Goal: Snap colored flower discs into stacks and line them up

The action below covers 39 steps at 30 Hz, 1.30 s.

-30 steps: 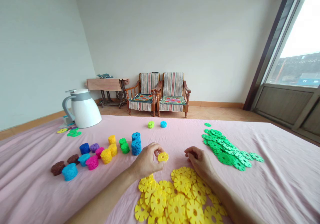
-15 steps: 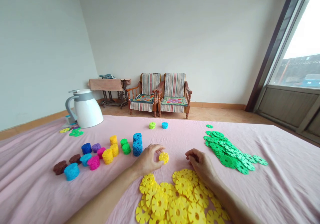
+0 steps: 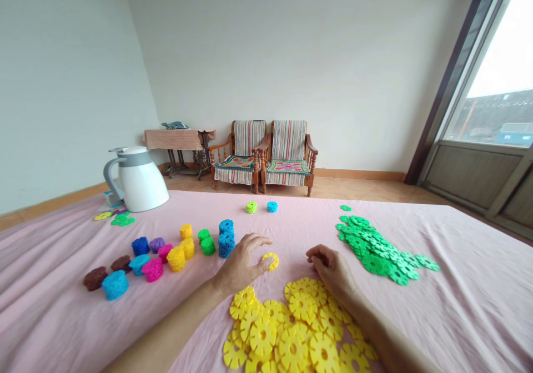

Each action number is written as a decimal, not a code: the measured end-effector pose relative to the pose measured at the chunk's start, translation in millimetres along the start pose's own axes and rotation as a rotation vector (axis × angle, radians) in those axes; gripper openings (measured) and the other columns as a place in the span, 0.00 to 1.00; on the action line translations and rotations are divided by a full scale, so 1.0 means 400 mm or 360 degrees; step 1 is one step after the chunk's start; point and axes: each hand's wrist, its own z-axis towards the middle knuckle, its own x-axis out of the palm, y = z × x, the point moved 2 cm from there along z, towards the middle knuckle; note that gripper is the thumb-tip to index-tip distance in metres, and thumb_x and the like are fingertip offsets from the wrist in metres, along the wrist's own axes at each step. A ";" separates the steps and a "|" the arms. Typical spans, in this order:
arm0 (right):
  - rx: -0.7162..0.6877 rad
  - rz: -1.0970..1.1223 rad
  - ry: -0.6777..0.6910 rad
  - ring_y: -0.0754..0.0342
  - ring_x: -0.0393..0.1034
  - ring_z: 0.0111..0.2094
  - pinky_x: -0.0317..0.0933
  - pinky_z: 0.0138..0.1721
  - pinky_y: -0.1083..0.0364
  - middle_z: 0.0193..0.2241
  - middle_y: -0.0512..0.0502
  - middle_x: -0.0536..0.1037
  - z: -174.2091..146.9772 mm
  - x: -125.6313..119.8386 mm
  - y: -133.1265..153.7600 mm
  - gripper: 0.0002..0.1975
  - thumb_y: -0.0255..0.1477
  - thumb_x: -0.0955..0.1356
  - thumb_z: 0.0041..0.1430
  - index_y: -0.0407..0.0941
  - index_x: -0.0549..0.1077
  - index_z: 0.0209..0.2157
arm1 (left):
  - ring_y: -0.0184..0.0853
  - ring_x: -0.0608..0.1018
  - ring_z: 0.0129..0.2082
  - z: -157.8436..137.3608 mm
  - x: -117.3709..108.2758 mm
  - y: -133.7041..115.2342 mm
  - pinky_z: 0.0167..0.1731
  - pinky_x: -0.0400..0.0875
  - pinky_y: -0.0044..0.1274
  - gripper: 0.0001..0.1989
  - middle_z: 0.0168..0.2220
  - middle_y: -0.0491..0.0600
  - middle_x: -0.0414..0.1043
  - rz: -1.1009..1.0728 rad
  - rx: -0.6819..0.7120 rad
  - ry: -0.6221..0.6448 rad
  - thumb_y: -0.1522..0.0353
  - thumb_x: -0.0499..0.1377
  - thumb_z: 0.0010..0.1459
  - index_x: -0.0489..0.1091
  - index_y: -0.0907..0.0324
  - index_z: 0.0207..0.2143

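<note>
My left hand (image 3: 246, 261) is beside a small yellow snowflake disc stack (image 3: 272, 261) on the cloth. Its fingers are apart, arched behind the stack, and the thumb overlaps the front of it without gripping. My right hand (image 3: 332, 266) hovers a little to the right, fingers curled together with the thumb tucked in. Whatever it may hold is hidden. Below both hands spreads a loose heap of yellow snowflake discs (image 3: 293, 348), notched around their edges.
On the pink cloth (image 3: 470, 284), a green disc pile (image 3: 377, 248) lies right. Several coloured disc stacks (image 3: 176, 258) stand left, near a white jug (image 3: 144, 181). A lime stack (image 3: 251, 207) and a blue stack (image 3: 272, 206) are farther back. Two armchairs (image 3: 288, 145) stand beyond.
My left thumb has risen from beside the small yellow stack to overlap its front. The right hand stays curled in nearly the same place. The whole view has shifted slightly.
</note>
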 end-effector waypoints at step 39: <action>-0.0180 -0.0211 -0.0011 0.56 0.66 0.23 0.55 0.23 0.59 0.21 0.50 0.74 -0.013 0.004 0.028 0.10 0.28 0.60 0.50 0.44 0.72 0.28 | 0.40 0.68 0.49 0.085 0.067 0.069 0.50 0.62 0.30 0.36 0.50 0.53 0.65 0.0247 0.0171 0.0342 0.78 0.54 0.39 0.58 0.60 0.55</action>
